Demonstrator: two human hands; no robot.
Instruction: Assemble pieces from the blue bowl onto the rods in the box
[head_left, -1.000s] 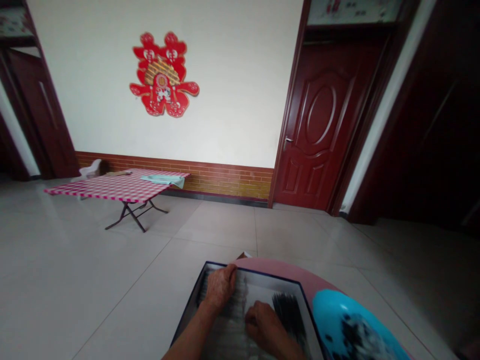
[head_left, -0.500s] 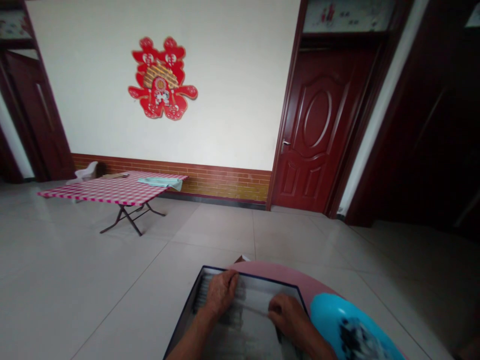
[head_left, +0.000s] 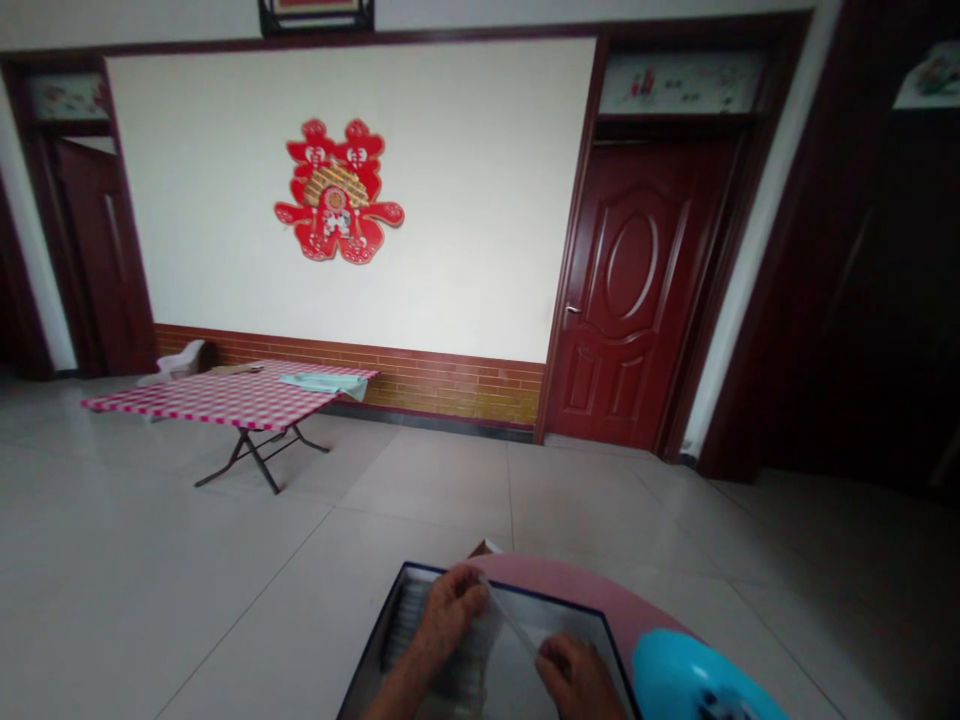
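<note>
Over a shallow box (head_left: 610,625) with a dark blue rim, both my hands are at work. A thin, pale, see-through strip (head_left: 511,618) slants between them. The fingers of my left hand (head_left: 448,618) pinch its upper end near the far rim. Its lower end is gripped by the closed fingers of my right hand (head_left: 576,678). Rows of thin clear pieces (head_left: 405,612) lie in the left side of the box, partly hidden under my left hand and forearm. What exactly the strip is, I cannot make out.
Under the box is a pink round tabletop (head_left: 555,573). A bright blue, rounded object (head_left: 682,665) with a dark print stands at its right. Further off are a folding table (head_left: 225,400) with a checked cover, a white chair (head_left: 180,362) and a red door (head_left: 622,290).
The strip has gone from lying nearly level low in the box to a steeper slant, left end higher. My view has tilted up, so everything sits lower.
</note>
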